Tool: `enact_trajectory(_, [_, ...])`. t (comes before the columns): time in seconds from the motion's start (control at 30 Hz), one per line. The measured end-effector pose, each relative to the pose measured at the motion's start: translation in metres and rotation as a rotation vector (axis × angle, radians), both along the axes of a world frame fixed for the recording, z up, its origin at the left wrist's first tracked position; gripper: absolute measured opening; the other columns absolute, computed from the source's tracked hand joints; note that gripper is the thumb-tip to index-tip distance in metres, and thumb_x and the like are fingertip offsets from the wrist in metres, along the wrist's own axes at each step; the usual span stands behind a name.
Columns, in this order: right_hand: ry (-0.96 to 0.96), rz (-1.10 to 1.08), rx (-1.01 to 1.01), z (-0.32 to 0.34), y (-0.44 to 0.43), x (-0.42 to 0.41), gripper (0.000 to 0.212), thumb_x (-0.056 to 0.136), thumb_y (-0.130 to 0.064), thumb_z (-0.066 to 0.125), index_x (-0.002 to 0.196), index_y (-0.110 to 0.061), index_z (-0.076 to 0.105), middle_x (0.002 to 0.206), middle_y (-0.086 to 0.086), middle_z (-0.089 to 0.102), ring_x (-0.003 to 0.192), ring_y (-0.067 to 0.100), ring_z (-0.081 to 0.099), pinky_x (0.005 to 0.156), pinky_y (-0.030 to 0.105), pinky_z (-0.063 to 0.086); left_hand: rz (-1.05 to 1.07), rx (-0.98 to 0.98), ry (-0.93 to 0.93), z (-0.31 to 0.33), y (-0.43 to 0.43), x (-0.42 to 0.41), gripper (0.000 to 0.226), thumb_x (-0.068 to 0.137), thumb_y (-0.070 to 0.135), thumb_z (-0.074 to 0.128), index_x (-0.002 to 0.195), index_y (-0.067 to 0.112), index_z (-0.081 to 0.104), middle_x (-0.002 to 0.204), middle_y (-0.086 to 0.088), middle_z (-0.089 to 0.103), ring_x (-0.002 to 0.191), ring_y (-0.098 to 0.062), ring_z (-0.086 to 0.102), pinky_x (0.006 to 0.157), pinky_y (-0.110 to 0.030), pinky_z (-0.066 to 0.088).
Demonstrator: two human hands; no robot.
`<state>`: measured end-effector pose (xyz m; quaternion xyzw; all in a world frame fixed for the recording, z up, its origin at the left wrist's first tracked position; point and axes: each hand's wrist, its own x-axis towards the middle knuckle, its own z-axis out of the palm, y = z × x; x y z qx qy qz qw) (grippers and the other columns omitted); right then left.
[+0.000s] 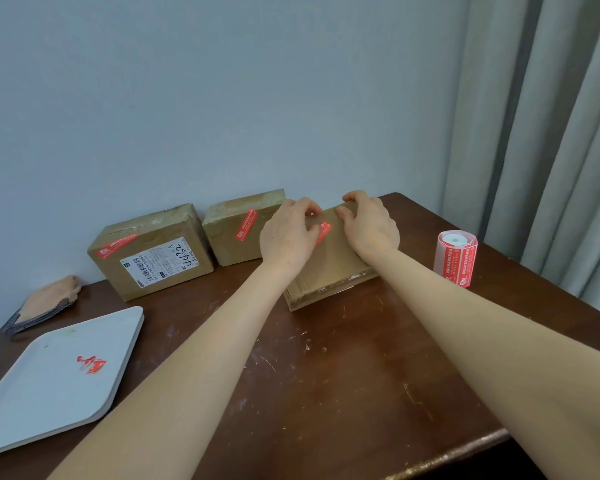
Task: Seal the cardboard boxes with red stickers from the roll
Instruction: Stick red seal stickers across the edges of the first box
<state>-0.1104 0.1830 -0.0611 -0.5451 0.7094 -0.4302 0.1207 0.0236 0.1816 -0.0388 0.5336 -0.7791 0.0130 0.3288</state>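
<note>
Clasping the box (329, 268), the right hand (369, 226) steadies. The left hand (286, 233) has a grip that seemingly pinches the adjacent sticker (323, 232); skew risks creasing.

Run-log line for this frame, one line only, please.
left hand and right hand grip box; left thumb on sticker; roll upright, untouched; two rear boxes stickered

Surface: dark brown, scratched wooden surface (326, 375)
Labelled box: brown cardboard box with white shipping label (151, 252)
Right of it: smaller stickered cardboard box (229, 244), then nearer cardboard box (326, 268), then upright roll of red stickers (456, 258)
Front-left of it: white rounded tray (49, 386)
Left of it: tan cloth piece (49, 296)
</note>
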Motion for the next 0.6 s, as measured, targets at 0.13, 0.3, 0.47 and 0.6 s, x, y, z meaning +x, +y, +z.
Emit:
enact_trajectory(0.13, [0.01, 0.001, 0.002, -0.001, 0.0, 0.0, 0.035, 0.099, -0.039, 0.043, 0.132, -0.028, 0.047, 0.134, 0.004, 0.048, 0.116, 0.027, 0.052, 0.078, 0.033, 0.035, 0.018, -0.006, -0.037, -0.001, -0.003, -0.002, 0.015, 0.087, 0.035, 0.062, 0.1, 0.027, 0.065, 0.108, 0.007, 0.057, 0.085, -0.016, 0.057, 0.066, -0.028, 0.044])
enact_trajectory(0.3, [0.018, 0.002, 0.005, -0.001, -0.001, -0.001, 0.035, 0.099, -0.04, 0.042, 0.132, -0.028, 0.047, 0.133, 0.004, 0.048, 0.115, 0.027, 0.053, 0.077, 0.033, 0.035, 0.01, 0.01, -0.086, 0.003, -0.005, -0.006, 0.015, 0.087, 0.031, 0.061, 0.097, 0.022, 0.066, 0.109, 0.004, 0.055, 0.092, -0.018, 0.058, 0.069, -0.03, 0.045])
enact_trajectory(0.47, [0.025, -0.002, 0.004, -0.001, 0.0, -0.001, 0.035, 0.099, -0.04, 0.042, 0.132, -0.028, 0.047, 0.134, 0.004, 0.048, 0.114, 0.028, 0.054, 0.077, 0.033, 0.035, 0.011, -0.004, -0.129, 0.01, -0.006, -0.01, 0.016, 0.088, 0.029, 0.055, 0.088, 0.02, 0.069, 0.101, 0.002, 0.056, 0.09, -0.019, 0.057, 0.063, -0.029, 0.042])
enact_trajectory(0.6, [0.026, 0.001, 0.003, -0.001, 0.0, -0.001, 0.035, 0.099, -0.041, 0.041, 0.132, -0.029, 0.046, 0.135, 0.004, 0.048, 0.114, 0.027, 0.053, 0.077, 0.033, 0.036, 0.022, 0.016, -0.181, 0.018, -0.009, -0.01, 0.013, 0.085, 0.027, 0.058, 0.081, 0.024, 0.07, 0.098, 0.004, 0.059, 0.087, -0.018, 0.059, 0.06, -0.028, 0.041])
